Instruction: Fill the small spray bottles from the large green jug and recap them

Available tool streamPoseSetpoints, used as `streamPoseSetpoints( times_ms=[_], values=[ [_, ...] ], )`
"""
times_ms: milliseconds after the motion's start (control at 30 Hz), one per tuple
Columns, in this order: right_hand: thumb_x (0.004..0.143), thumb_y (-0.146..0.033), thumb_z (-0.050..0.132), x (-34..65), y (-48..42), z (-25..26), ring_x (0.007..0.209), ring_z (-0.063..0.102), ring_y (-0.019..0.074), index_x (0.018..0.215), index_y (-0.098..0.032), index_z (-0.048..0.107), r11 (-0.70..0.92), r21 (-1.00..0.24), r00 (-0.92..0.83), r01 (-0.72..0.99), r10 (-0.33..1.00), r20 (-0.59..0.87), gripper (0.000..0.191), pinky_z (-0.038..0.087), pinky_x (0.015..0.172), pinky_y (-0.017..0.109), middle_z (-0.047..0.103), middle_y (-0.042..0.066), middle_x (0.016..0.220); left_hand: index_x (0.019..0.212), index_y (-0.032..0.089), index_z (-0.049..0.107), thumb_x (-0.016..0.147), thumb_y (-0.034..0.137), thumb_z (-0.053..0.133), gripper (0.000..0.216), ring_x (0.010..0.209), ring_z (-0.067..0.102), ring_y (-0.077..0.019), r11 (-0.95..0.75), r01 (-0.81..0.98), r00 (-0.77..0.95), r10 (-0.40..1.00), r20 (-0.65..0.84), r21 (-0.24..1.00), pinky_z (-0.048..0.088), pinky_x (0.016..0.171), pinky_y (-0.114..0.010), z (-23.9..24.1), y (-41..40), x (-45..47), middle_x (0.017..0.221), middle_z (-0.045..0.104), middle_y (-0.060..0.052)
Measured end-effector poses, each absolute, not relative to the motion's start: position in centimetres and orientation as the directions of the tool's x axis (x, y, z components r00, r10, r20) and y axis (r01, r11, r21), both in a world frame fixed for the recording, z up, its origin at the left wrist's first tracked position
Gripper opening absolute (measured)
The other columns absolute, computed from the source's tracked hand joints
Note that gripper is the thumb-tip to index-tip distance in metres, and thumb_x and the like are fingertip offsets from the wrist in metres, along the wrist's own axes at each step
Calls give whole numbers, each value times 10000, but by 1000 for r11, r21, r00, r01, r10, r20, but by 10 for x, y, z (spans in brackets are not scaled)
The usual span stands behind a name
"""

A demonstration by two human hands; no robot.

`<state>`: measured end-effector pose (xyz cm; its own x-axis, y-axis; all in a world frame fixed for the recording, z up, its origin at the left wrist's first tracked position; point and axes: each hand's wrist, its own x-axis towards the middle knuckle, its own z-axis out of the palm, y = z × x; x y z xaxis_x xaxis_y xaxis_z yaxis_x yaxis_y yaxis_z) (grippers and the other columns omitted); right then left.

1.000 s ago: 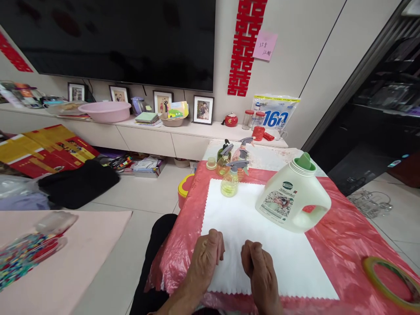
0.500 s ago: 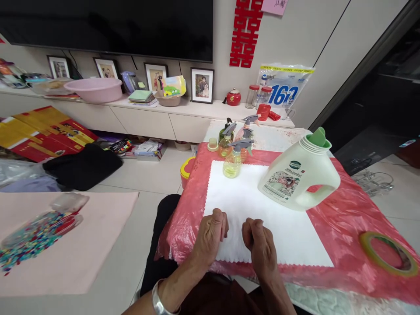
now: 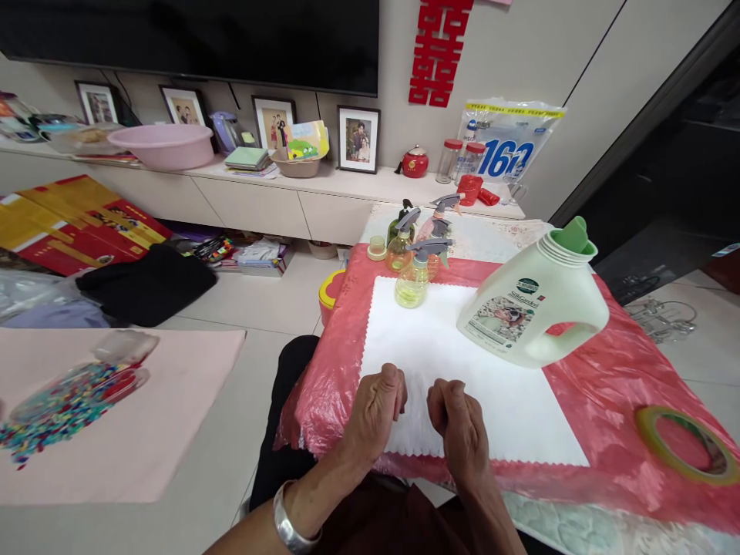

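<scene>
My left hand (image 3: 375, 412) and my right hand (image 3: 456, 422) rest side by side on the near edge of a white cloth (image 3: 462, 370) with a zigzag border, fingers curled into loose fists. Nothing shows inside either fist. The cloth lies on a red plastic sheet (image 3: 607, 385) that covers the table. A big white detergent jug (image 3: 529, 304) with a green cap stands at the cloth's far right. A small yellow spray bottle (image 3: 413, 277) stands at the cloth's far edge, with other spray bottles (image 3: 428, 223) just behind it.
A green tape roll (image 3: 682, 451) lies on the red sheet at right. To the left is a pink mat (image 3: 144, 432) with a bag of coloured beads (image 3: 69, 389). A low cabinet (image 3: 260, 204) with photo frames and a pink basin (image 3: 162, 145) runs along the wall.
The view has tilted down and pulled back a little. Both fists stay closed on the cloth's near edge, the left one shifted slightly up.
</scene>
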<state>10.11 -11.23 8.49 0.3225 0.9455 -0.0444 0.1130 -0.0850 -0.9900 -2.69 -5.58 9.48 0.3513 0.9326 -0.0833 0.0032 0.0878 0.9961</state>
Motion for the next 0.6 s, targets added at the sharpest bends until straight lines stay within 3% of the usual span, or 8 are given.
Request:
streamPoseSetpoints(
  times_ms=[333, 467, 533, 600],
  values=[
    [967, -922, 277, 100, -108, 86, 534, 271, 106, 568, -184, 331, -83, -989, 325, 120, 945, -40, 840, 252, 514, 266, 280, 11, 567, 489, 251, 376, 930, 843, 197, 760, 570, 472, -174, 89, 73, 360, 926, -109, 993, 394, 631, -346, 83, -58, -26, 523, 412, 6],
    [956, -930, 292, 104, -109, 77, 524, 285, 106, 577, -185, 341, -105, -989, 341, 102, 938, -64, 837, 251, 502, 259, 295, 12, 565, 538, 237, 441, 983, 735, 272, 690, 613, 510, -177, 25, 123, 398, 915, -73, 992, 427, 675, -341, 84, -45, -29, 576, 471, 3],
    [966, -902, 337, 108, -111, 72, 523, 305, 106, 596, -176, 393, -131, -988, 358, 85, 929, -93, 817, 258, 502, 251, 322, 12, 561, 673, 222, 567, 984, 648, 384, 559, 710, 576, -195, -45, 171, 366, 930, -21, 984, 466, 739, -345, 87, -29, -28, 697, 578, -14],
    [960, -884, 385, 113, -113, 69, 528, 330, 110, 630, -162, 479, -153, -985, 345, 77, 931, -118, 800, 272, 514, 244, 352, 15, 554, 960, 212, 650, 930, 533, 548, 338, 902, 638, -233, -95, 228, 277, 960, 29, 969, 501, 850, -376, 89, -6, -25, 959, 676, -56]
  ],
)
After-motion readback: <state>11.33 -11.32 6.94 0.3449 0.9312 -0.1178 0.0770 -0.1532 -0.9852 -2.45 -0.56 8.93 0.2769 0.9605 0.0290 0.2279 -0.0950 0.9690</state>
